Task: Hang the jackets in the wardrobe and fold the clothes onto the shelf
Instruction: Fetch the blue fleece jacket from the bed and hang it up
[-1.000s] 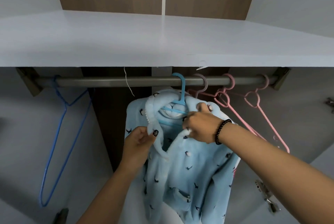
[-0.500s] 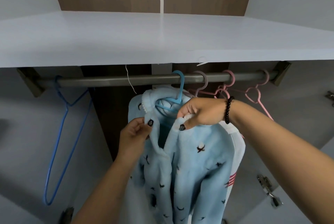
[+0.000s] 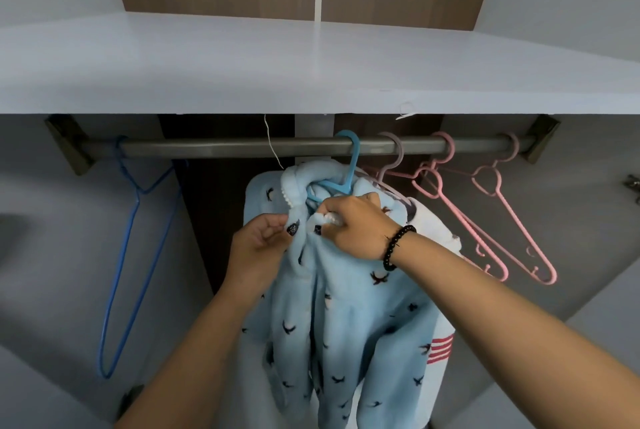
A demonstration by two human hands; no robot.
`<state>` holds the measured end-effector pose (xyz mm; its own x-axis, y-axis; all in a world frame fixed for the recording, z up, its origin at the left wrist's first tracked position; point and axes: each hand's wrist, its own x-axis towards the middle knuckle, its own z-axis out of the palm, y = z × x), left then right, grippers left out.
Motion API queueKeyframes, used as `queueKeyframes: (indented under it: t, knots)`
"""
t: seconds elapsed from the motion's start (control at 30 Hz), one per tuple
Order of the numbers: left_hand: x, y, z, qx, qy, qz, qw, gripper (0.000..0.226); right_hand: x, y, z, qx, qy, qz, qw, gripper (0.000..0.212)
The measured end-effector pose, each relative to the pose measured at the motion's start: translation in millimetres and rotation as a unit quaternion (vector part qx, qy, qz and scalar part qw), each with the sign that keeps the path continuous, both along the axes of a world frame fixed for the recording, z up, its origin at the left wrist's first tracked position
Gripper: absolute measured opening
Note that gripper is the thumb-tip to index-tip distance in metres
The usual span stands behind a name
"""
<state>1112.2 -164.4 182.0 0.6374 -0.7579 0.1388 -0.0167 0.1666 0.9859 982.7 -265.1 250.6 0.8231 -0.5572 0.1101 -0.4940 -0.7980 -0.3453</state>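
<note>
The light blue jacket (image 3: 346, 307) hangs on a blue hanger (image 3: 341, 182) from the wardrobe rail (image 3: 225, 147), under the shelf (image 3: 311, 64). My left hand (image 3: 258, 248) pinches its left front edge, and the fingers of my right hand (image 3: 356, 231) are curled around the right edge near the collar.

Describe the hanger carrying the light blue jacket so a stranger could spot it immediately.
Find the grey rail under the white shelf. Near its middle hooks the teal plastic hanger, directly above both hands. Unlike the thin blue wire hanger at far left and the bare pink hangers to its right, it carries the light blue jacket.
</note>
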Motion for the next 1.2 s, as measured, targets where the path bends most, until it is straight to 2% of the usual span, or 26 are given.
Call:
queueKeyframes:
  t: [0.2, 0.4, 0.5, 0.63, 0.93, 1.07, 1.2]
  knots:
    - [-3, 4, 3, -0.001, 0.028, -0.001, 1.000, 0.022, -9, -1, 6, 0.030, 0.047, 0.046, 0.997, 0.016]
    - [-1, 8, 5, -0.007, 0.099, -0.033, 0.995, 0.011, -11, -11, 6, 0.079, 0.009, 0.052, 0.995, 0.014]
    - [-2, 9, 4, -0.010, 0.149, -0.054, 0.987, 0.012, -5, -8, -2, 0.060, -0.042, 0.021, 0.997, 0.013]
    - [-2, 11, 3, -0.015, 0.174, -0.064, 0.983, 0.018, 1, 1, -9, 0.048, -0.095, -0.009, 0.994, 0.015]
    - [-1, 11, -2, 0.005, 0.132, -0.074, 0.988, 0.011, 1, 2, -17, 0.053, -0.135, 0.022, 0.989, 0.018]
    - [-2, 9, -4, 0.029, 0.071, -0.047, 0.996, 0.010, 3, 6, -16, 0.007, -0.084, 0.025, 0.996, 0.014]
    - [-1, 10, -6, 0.040, 0.019, -0.032, 0.999, 0.022, 6, 10, -13, -0.043, -0.024, 0.040, 0.998, 0.017]
